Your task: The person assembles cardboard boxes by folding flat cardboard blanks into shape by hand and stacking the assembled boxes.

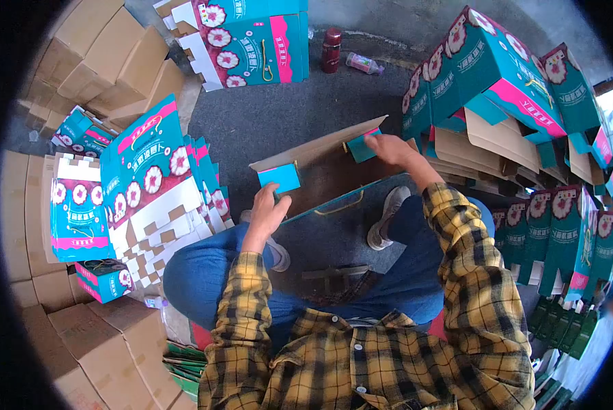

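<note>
A cardboard gift box stands open between my legs, bare brown inside, with a yellow cord handle on the side nearest me. Two small teal end flaps fold inward, a left flap and a right flap. My left hand is at the box's left end, its fingers closed on the edge by the left flap. At the other end, my right hand grips the right flap with its fingertips over the edge. Part of the box's near side is foreshortened.
Flat printed box blanks lean at my left, near brown cartons. Formed teal boxes are stacked at right. Another printed box stands ahead, beside a red flask and a plastic bottle on the grey floor.
</note>
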The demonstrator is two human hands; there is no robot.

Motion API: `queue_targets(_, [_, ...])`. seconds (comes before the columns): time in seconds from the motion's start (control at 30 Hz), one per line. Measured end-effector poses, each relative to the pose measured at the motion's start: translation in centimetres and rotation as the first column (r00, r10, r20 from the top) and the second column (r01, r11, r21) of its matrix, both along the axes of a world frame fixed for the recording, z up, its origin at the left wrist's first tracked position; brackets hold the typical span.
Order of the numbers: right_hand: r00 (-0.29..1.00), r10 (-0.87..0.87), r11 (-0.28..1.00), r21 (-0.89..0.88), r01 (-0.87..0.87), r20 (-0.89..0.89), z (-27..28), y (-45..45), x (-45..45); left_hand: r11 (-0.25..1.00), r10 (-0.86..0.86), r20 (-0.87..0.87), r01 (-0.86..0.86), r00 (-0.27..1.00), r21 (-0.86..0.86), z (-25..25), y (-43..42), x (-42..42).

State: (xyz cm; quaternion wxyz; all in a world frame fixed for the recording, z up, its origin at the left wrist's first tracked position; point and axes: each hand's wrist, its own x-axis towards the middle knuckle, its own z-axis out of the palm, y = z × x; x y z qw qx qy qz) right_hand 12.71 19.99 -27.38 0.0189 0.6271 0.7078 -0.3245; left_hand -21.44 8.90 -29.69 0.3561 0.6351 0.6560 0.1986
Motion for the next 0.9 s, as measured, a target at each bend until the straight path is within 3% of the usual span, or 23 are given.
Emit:
queue_targets(0.03, [0.935,-0.221,0.975,-0.064,0.211,-0.279,-0.2,0.4,0.6,1.000,0.003,0.002,-0.003,1.000,0.003,-0.3,-0.1,-0.1])
queue_targets(0.07, [0.936,-0.216,0.976,-0.060,0.208,-0.279,0.1,0.5,0.9,0.999,0.031,0.048,-0.030,0.998,-0.015,-0.4,-0.3,-0.3])
queue_targets(0.13, [0.637,-0.636,0.772,-0.351,0.530,-0.435,0.6,0.8,1.5,0.998,0.061,0.094,-0.059,0.994,-0.026,-0.5,-0.5,-0.5])
queue_targets(0.23, [0.705,-0.576,0.815,-0.357,0.456,-0.414,0.1,1.7,2.1,0.996,0.082,0.101,-0.080,0.991,-0.028,-0.4,-0.8,-0.6])
queue_targets(0.3, [0.683,-0.601,0.796,-0.386,0.466,-0.415,0.1,1.8,2.5,0.992,0.126,0.108,-0.126,0.986,-0.009,-0.5,-0.9,-1.2])
queue_targets(0.37, [0.768,-0.432,0.902,-0.239,0.360,-0.473,-0.5,2.0,3.2,0.994,0.111,0.076,-0.112,0.991,0.005,-0.4,-0.8,-3.0])
queue_targets(0.5, [0.831,-0.274,0.962,-0.148,0.231,-0.485,1.2,1.2,3.1,0.987,0.144,-0.045,-0.146,0.989,-0.060,0.1,-1.5,-4.4])
queue_targets(0.57, [0.900,-0.040,0.998,-0.055,0.018,-0.434,1.5,1.3,3.0,0.985,0.172,-0.009,-0.172,0.985,-0.003,0.8,-1.7,-3.9])
queue_targets(0.67, [0.920,-0.011,0.999,-0.038,-0.004,-0.392,1.0,1.8,3.2,0.983,0.131,-0.005,-0.130,0.991,-0.126,1.2,-1.3,-3.7])
queue_targets(0.73, [0.904,-0.055,0.998,-0.056,0.034,-0.423,0.7,2.2,3.1,0.995,0.105,0.166,-0.102,0.981,-0.022,-1.5,-1.3,-4.3])
queue_targets(0.87, [0.924,-0.080,0.994,-0.102,0.045,-0.375,1.4,2.2,2.8,1.000,-0.007,0.179,0.011,0.984,-0.021,0.3,-0.4,-2.5])
queue_targets(0.9, [0.925,-0.077,0.994,-0.103,0.041,-0.373,2.0,2.1,2.5,0.995,-0.097,0.100,0.095,0.990,0.025,0.2,-0.3,-2.2])
